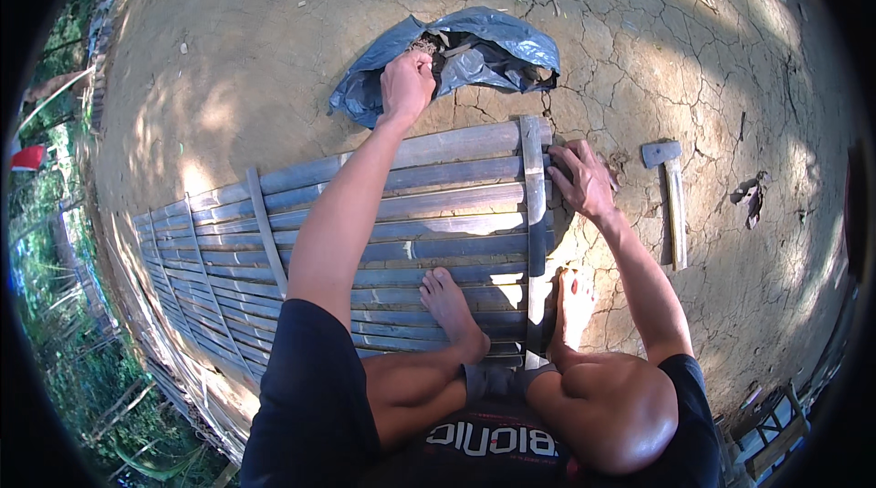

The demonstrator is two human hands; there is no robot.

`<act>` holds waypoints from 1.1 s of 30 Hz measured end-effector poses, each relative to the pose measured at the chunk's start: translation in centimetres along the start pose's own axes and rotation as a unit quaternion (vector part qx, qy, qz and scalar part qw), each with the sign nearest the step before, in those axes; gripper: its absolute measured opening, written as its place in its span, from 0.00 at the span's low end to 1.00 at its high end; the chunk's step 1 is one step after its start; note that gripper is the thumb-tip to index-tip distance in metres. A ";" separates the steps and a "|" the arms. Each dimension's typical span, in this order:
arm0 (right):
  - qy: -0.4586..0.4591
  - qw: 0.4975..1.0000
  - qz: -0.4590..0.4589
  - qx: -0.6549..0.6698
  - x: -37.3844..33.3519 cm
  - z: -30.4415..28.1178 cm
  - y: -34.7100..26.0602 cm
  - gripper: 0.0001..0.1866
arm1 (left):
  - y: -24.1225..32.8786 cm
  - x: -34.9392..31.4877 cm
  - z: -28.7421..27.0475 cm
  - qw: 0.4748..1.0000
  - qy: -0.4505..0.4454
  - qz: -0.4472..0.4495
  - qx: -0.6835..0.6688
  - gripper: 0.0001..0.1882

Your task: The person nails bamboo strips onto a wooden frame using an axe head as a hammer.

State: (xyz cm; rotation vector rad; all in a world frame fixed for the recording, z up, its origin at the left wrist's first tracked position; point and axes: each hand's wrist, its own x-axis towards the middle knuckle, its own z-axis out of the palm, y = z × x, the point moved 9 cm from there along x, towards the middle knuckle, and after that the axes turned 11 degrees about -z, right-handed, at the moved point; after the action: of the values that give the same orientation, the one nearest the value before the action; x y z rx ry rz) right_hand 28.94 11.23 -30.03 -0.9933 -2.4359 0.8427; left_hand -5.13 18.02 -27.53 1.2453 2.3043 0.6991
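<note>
The left hand [407,86] reaches into a crumpled blue plastic bag [497,41] on the ground beyond the bamboo panel [401,214], fingers curled on something small inside; what, I cannot tell. The right hand [584,179] grips the panel's end by 1 cross slat [533,214], fingers bent over the edge. The panel looks stiff and splintery; hold it at the slat. A hammer [673,196] lies on cracked dry earth [730,59].
</note>
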 end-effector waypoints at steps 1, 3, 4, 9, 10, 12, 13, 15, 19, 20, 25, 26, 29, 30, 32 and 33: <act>0.003 1.000 0.001 0.004 0.2 0.0 0.0 0.18 | -1.9 1.5 0.4 0.998 -0.019 -0.064 0.008 0.04; 0.008 1.000 0.010 0.013 0.1 -0.2 0.0 0.18 | -2.9 2.7 1.2 0.996 -0.021 -0.052 0.066 0.03; 0.004 1.000 0.014 0.021 0.2 -0.2 0.1 0.17 | -3.2 3.3 1.5 0.994 -0.023 -0.045 0.097 0.03; 0.006 1.000 0.026 0.007 -0.6 -0.3 0.8 0.16 | -1.8 2.4 3.8 0.985 -0.011 0.016 0.172 0.06; 0.000 0.999 0.039 0.018 -0.8 -0.1 0.9 0.16 | -1.4 2.0 3.9 0.982 -0.005 0.030 0.187 0.06; 0.000 0.999 0.036 0.024 -0.5 -0.1 1.0 0.16 | -0.9 2.3 3.5 0.974 0.014 0.080 0.210 0.07; 0.002 0.999 0.027 0.019 -0.7 -0.1 1.2 0.16 | -0.6 2.1 4.0 0.970 0.002 0.110 0.217 0.08; -0.006 0.999 0.032 0.022 -0.7 -0.1 1.1 0.17 | 0.4 2.1 3.8 0.961 0.000 0.129 0.245 0.08; -0.009 0.998 0.040 0.057 -0.7 -0.2 1.6 0.16 | 1.2 2.1 4.3 0.951 -0.009 0.165 0.261 0.04; -0.007 0.994 0.058 0.091 -0.8 -0.2 2.0 0.16 | 1.3 2.1 4.5 0.947 -0.021 0.165 0.274 0.06; 0.029 0.976 0.139 0.163 -1.7 -1.3 3.3 0.15 | 1.0 2.3 4.3 0.945 -0.022 0.157 0.286 0.07; 0.051 0.979 0.131 0.149 -1.9 -1.8 3.3 0.15 | 0.8 2.4 4.3 0.947 -0.027 0.143 0.286 0.07; 0.116 0.961 0.177 0.177 -3.6 -3.0 3.9 0.16 | 0.1 2.7 3.7 0.964 -0.034 0.098 0.244 0.07; 0.135 0.950 0.194 0.202 -4.3 -3.2 4.2 0.17 | -0.1 3.0 3.5 0.968 -0.034 0.081 0.233 0.08; 0.165 0.933 0.218 0.236 -5.6 -3.3 4.7 0.18 | -0.1 3.1 2.7 0.979 -0.022 0.069 0.188 0.09; 0.169 0.927 0.226 0.248 -6.1 -3.2 4.8 0.18 | -0.7 3.4 2.5 0.982 -0.022 0.038 0.185 0.10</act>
State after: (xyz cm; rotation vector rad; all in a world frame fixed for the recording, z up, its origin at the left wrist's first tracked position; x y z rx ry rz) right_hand 37.25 10.78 -31.44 -1.3699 -1.6043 1.2373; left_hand -5.84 21.17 -30.34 1.4981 2.4332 0.2653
